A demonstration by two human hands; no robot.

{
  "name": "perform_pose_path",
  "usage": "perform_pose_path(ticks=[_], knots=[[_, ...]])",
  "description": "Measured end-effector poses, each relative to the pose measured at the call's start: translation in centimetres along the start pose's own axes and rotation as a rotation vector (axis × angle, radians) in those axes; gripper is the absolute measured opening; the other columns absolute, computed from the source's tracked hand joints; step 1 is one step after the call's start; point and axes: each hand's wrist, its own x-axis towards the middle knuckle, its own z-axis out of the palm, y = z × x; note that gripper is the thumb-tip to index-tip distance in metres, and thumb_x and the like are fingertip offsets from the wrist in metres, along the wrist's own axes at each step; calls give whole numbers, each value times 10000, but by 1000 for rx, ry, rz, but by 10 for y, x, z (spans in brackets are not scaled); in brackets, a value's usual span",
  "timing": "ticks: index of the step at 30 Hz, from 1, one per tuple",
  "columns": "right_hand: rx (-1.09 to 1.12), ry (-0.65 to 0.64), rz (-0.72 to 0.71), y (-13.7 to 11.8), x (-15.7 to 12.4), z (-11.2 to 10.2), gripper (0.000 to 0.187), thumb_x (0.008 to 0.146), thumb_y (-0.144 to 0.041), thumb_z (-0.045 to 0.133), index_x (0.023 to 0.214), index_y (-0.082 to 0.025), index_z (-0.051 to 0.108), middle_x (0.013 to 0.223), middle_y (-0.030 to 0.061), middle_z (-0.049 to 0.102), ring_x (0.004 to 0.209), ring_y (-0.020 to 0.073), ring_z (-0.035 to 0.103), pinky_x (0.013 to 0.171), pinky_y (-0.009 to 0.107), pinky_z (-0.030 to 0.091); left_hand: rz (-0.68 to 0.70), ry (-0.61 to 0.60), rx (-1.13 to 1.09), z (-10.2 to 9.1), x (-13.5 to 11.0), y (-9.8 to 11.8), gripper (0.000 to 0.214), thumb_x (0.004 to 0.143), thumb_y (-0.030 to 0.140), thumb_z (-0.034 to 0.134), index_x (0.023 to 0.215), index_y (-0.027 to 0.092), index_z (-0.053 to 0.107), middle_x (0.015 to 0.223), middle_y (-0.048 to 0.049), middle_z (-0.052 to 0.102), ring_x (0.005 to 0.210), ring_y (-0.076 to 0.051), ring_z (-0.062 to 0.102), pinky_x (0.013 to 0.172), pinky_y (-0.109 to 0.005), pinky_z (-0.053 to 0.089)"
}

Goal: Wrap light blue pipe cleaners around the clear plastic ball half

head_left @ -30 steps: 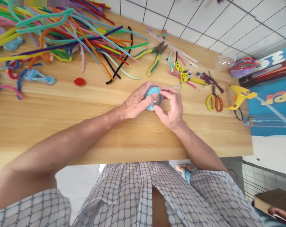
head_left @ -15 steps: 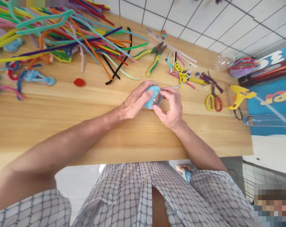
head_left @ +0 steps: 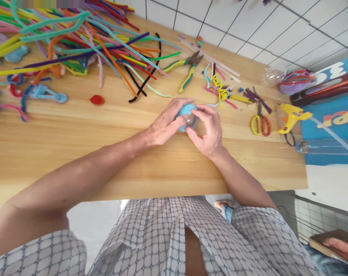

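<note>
Between my two hands, over the middle of the wooden table, is a clear plastic ball [head_left: 193, 122] with light blue pipe cleaner wound round its left part. My left hand [head_left: 170, 122] grips the blue-covered side, its thumb lying across the front and its fingers curled over the top. The fingertips and thumb of my right hand [head_left: 208, 128] pinch the clear side. The ball's underside is hidden. Farther off on the table, green-and-yellow pliers [head_left: 188, 71] lie with their jaws apart, and a flat red piece [head_left: 97, 100] rests to the left.
A big heap of coloured pipe cleaners [head_left: 104, 50] covers the back left. Cut scraps [head_left: 221, 90], scissors [head_left: 260, 122] and a yellow glue gun [head_left: 293, 117] lie to the right. Another clear ball [head_left: 273, 76] stands near the tiled wall. Another person's hand [head_left: 342, 247] shows at lower right.
My left thumb has slid slightly down and across the ball, and the ball has turned a little. My right hand stays nearly where it was.
</note>
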Motion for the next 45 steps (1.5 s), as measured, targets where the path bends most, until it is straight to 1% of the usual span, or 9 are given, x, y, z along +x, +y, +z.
perform_pose_path(ticks=[3,7,12,18,26,30,34,40,45], knots=[[-20,-3,-5,1,0,0,567,1000,-420,720,1538,-311,578,1525,137,644,1407,398,644,1212,720,538,-4,-24,-27,-2,2,-4,689,1084,777,384,1559,317,576,1580,-41,646,1433,-374,553,1277,-652,466],[-49,15,-31,0,0,0,557,1009,-407,711,1540,-312,574,1507,135,655,1389,390,656,1185,707,562,-14,-30,-10,-1,2,-4,751,1063,817,402,1562,280,564,1590,-54,631,1440,-370,540,1285,-643,461],[-26,11,-17,0,0,1,581,1012,-415,709,1559,-301,551,1523,138,646,1420,393,638,1191,704,563,-8,-3,23,0,0,4,681,1121,701,417,1543,181,541,1572,-121,621,1444,-326,568,1289,-549,476],[24,24,12,2,0,3,612,1019,-437,709,1585,-298,524,1539,150,636,1423,389,634,1118,648,627,8,4,58,-1,1,1,627,1112,641,467,1566,212,513,1603,-150,592,1523,-324,531,1311,-515,441],[-14,45,-27,0,2,3,616,1007,-395,722,1579,-296,517,1507,151,653,1399,380,656,1109,645,638,-28,4,26,0,2,2,522,1089,522,507,1514,222,545,1564,-136,624,1456,-321,585,1264,-511,484],[4,67,-38,-2,2,4,619,1008,-389,724,1583,-300,512,1549,153,632,1439,376,637,1126,633,636,-52,4,-7,0,2,5,540,1100,561,502,1506,209,550,1534,-123,648,1417,-313,612,1234,-488,513],[-1,35,-16,0,1,4,638,1004,-413,722,1588,-302,491,1580,157,614,1472,396,616,1138,665,625,-44,20,-16,1,1,5,553,1103,573,500,1507,198,546,1529,-134,643,1418,-311,617,1239,-486,510],[2,21,-7,4,0,4,602,1001,-392,714,1564,-308,519,1544,146,635,1437,394,637,1217,708,550,-43,24,4,3,0,2,580,1116,621,472,1529,218,522,1564,-139,618,1468,-292,587,1265,-452,479],[6,29,1,4,0,4,591,1007,-402,717,1560,-303,532,1527,146,644,1415,391,644,1185,694,578,-41,0,-21,0,0,1,578,1121,618,451,1545,231,522,1575,-133,613,1479,-293,581,1276,-452,479]])
